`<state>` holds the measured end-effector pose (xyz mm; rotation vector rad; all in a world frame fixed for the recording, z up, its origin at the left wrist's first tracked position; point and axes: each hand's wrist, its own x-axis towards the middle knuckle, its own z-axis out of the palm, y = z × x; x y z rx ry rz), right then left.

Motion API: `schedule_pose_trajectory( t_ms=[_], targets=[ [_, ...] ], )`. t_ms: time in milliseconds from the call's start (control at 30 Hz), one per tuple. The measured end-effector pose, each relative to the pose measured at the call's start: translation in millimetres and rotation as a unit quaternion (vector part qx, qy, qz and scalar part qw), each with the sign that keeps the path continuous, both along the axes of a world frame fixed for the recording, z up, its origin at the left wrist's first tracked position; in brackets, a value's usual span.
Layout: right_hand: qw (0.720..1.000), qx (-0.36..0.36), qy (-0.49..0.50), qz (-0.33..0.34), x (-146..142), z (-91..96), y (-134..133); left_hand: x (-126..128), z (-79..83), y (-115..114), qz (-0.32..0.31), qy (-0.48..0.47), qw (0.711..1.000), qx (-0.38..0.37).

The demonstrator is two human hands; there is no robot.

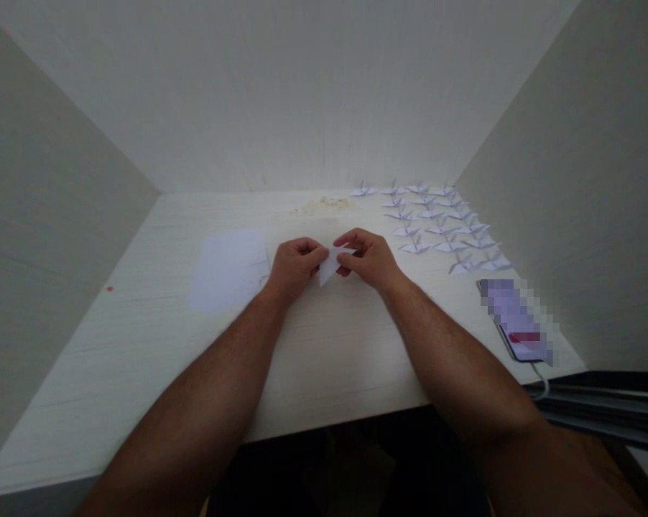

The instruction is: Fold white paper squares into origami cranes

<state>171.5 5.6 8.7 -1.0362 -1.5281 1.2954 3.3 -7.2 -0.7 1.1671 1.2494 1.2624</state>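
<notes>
We had the desk [345, 345] boxed in by pale walls [324, 86] at left, right and back edges. Folded paper birds [450, 245] took up its far right corner in rough rows, one sitting off to the left by the back edge. White sheet [227, 269] lay flat left of the desk's middle, in from the left edge; single or stack, we couldn't tell. Phone [518, 319] sat by the right edge, toward the near right corner, screen pixelated. Our left hand [298, 266] and right hand [370, 257] were close but apart, both clamped on one small folded paper [328, 269] at mid-desk: left thumb and finger pinched its upper left, right thumb pressed its face with fingers behind. Lower tip aimed at the near edge; touching the desk or clear of it, we couldn't tell. Our read on doing this well: left pinch as the fixed anchor, right thumb doing the work, layers lined up before any pressure, then a firm run along the crease from anchor outward. Light grip, since thin paper would likely buckle, and thumbs off the sharp tips. Smallest item: red speck [109, 289] near the left edge, out of our way.
</notes>
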Motion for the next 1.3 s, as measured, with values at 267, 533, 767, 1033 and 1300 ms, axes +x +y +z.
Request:
schedule_pose_trajectory(
  t_ms=[267,533,767,1033,1300],
  targets=[
    [1.000,-0.004,-0.013,0.001,1,1.3,-1,-2,-1.7,0,-0.005,0.039,0.999,0.010],
    [0.997,-0.080,-0.022,0.006,2,-0.3,2,-1,3.4,-3,0.004,0.101,0.994,0.037],
    [0.991,-0.121,0.059,-0.008,4,-5.2,8,0,5.5,-4,0.036,0.103,0.993,0.040],
    [0.989,-0.128,0.079,0.017,7,-7.8,12,-1,4.0,-3,0.027,0.078,0.996,0.040],
    [0.995,-0.090,0.031,0.035,8,-5.7,9,-1,5.4,-4,0.007,0.099,0.994,0.045]
  ],
)
